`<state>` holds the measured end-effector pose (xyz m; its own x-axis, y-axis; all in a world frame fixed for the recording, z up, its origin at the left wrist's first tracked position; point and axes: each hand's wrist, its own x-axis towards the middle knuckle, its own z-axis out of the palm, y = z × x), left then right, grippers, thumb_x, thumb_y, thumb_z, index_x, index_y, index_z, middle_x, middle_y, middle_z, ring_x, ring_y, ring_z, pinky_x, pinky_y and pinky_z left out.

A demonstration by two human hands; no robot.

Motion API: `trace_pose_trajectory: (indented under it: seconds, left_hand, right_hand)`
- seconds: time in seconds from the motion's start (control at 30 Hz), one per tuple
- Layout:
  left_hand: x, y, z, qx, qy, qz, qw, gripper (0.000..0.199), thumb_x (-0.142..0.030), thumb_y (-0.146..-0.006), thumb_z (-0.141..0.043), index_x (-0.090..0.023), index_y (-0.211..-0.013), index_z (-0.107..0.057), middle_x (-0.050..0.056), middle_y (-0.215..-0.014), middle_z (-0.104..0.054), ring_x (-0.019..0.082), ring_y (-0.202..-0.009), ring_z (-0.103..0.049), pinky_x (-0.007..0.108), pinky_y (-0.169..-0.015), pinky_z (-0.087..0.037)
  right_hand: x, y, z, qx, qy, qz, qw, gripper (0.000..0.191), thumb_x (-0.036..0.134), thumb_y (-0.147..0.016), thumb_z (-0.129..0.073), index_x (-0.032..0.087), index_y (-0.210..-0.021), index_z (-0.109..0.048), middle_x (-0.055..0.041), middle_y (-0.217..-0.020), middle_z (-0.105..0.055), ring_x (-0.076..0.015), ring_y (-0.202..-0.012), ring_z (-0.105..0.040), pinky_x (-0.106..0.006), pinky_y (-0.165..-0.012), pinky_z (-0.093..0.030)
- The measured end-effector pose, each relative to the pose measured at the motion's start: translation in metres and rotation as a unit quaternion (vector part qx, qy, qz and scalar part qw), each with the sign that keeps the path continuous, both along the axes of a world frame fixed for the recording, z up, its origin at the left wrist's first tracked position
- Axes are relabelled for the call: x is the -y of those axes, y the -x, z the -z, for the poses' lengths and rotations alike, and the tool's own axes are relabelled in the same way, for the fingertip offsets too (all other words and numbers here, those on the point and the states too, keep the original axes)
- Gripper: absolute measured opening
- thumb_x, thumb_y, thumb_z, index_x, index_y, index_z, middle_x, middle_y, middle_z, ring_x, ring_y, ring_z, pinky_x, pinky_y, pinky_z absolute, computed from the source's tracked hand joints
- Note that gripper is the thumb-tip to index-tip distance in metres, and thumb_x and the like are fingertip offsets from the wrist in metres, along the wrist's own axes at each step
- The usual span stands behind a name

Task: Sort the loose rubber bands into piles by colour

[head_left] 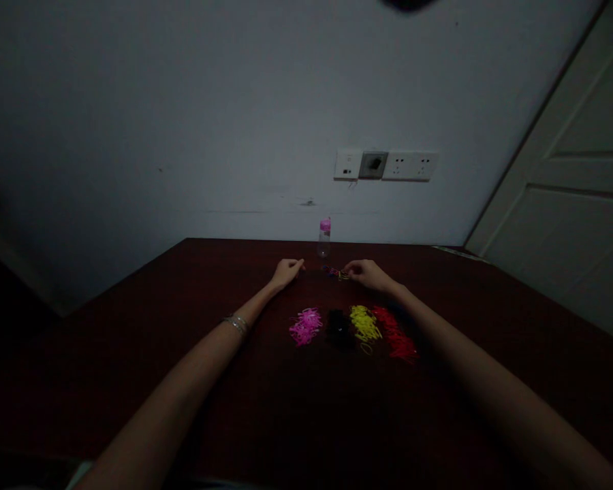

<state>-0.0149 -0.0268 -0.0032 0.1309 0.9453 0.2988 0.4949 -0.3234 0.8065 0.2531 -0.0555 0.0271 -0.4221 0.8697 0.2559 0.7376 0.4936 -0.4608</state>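
Note:
My left hand (287, 272) rests near the far part of the table, thumb and fingers pressed together; whatever may be between them is too small to make out. To its right lies a small pile of mixed-colour rubber bands (333, 271). At the right end of this pile, my right hand (366, 273) has its fingertips closed on a rubber band (342, 275). Closer to me lie sorted heaps in a row: pink rubber bands (306, 327), black rubber bands (338, 327), yellow rubber bands (364, 324) and red rubber bands (396, 335).
A clear bottle with a pink cap (324, 238) stands upright behind the mixed pile, near the wall. The dark red-brown table (255, 422) meets a pale wall (209, 122) with sockets (409, 165). A white panelled door (577, 190) is at the right.

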Motion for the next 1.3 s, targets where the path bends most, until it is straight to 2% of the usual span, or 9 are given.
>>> trace_pose_trajectory:
  seconds: [0.1, 0.23, 0.4, 0.57, 0.73, 1.1, 1.3]
  left_hand:
    - [0.0, 0.0, 0.0, -0.024, -0.003, -0.004, 1.0, 0.044, -0.048, -0.077, -0.044, -0.011, -0.072, -0.067, -0.003, -0.045, -0.047, 0.01, -0.046, -0.043, 0.022, -0.051, -0.033]
    - [-0.002, -0.002, 0.001, -0.091, -0.037, -0.003, 0.995, 0.038, -0.045, -0.074, -0.05, -0.013, -0.074, -0.069, 0.002, -0.062, -0.06, 0.013, -0.059, -0.052, 0.022, -0.059, -0.037]
    - [0.004, -0.018, -0.006, -0.182, -0.045, 0.014, 0.982, 0.033, -0.044, -0.072, -0.055, -0.016, -0.082, -0.071, 0.004, -0.074, -0.065, 0.015, -0.068, -0.056, 0.023, -0.06, -0.039]
    - [0.017, -0.05, -0.017, -0.265, -0.062, 0.069, 0.96, 0.025, -0.036, -0.075, -0.056, -0.021, -0.087, -0.07, 0.003, -0.084, -0.068, 0.016, -0.076, -0.059, 0.023, -0.064, -0.041]
    - [0.024, -0.077, -0.021, -0.328, -0.074, 0.105, 0.936, 0.023, -0.039, -0.077, -0.055, -0.025, -0.089, -0.07, 0.003, -0.094, -0.068, 0.02, -0.087, -0.06, 0.024, -0.069, -0.043]
    - [0.024, -0.101, -0.021, -0.394, -0.096, 0.045, 0.913, 0.021, -0.035, -0.078, -0.052, -0.021, -0.083, -0.066, 0.006, -0.091, -0.067, 0.021, -0.086, -0.062, 0.029, -0.072, -0.046]
    - [0.024, -0.104, -0.023, -0.392, -0.07, 0.043, 0.916, 0.018, -0.03, -0.077, -0.053, -0.021, -0.084, -0.066, 0.006, -0.093, -0.066, 0.02, -0.087, -0.061, 0.028, -0.074, -0.046]
  right_hand:
    - [0.02, -0.005, -0.009, -0.042, 0.044, -0.034, 0.998, 0.03, 0.014, -0.07, -0.051, 0.011, -0.096, -0.065, -0.006, -0.079, -0.065, -0.0145, -0.07, -0.057, -0.025, -0.067, -0.044]
    - [0.046, -0.011, -0.016, -0.058, 0.125, -0.082, 0.987, 0.033, 0.015, -0.068, -0.051, 0.01, -0.097, -0.064, -0.0055, -0.077, -0.065, -0.0138, -0.069, -0.057, -0.026, -0.067, -0.045]
    - [0.062, -0.014, -0.017, -0.052, 0.192, -0.108, 0.974, 0.033, 0.018, -0.067, -0.052, 0.01, -0.097, -0.064, -0.0054, -0.079, -0.065, -0.012, -0.064, -0.055, -0.024, -0.061, -0.044]
    - [0.061, -0.024, -0.017, -0.072, 0.181, -0.101, 0.976, 0.034, 0.018, -0.068, -0.051, 0.011, -0.098, -0.064, -0.0052, -0.079, -0.064, -0.0114, -0.064, -0.054, -0.023, -0.058, -0.042]
    - [0.06, -0.032, -0.016, -0.09, 0.161, -0.076, 0.98, 0.033, 0.024, -0.07, -0.053, 0.011, -0.099, -0.064, -0.0057, -0.08, -0.064, -0.0129, -0.068, -0.054, -0.025, -0.062, -0.043]
    - [0.061, -0.036, -0.01, -0.115, 0.172, -0.062, 0.976, 0.033, 0.023, -0.07, -0.054, 0.011, -0.099, -0.063, -0.0053, -0.079, -0.063, -0.0122, -0.066, -0.054, -0.024, -0.06, -0.042]
    - [0.059, -0.038, -0.006, -0.119, 0.17, -0.064, 0.976, 0.032, 0.023, -0.07, -0.054, 0.011, -0.099, -0.063, -0.0061, -0.079, -0.064, -0.013, -0.068, -0.055, -0.025, -0.062, -0.043]
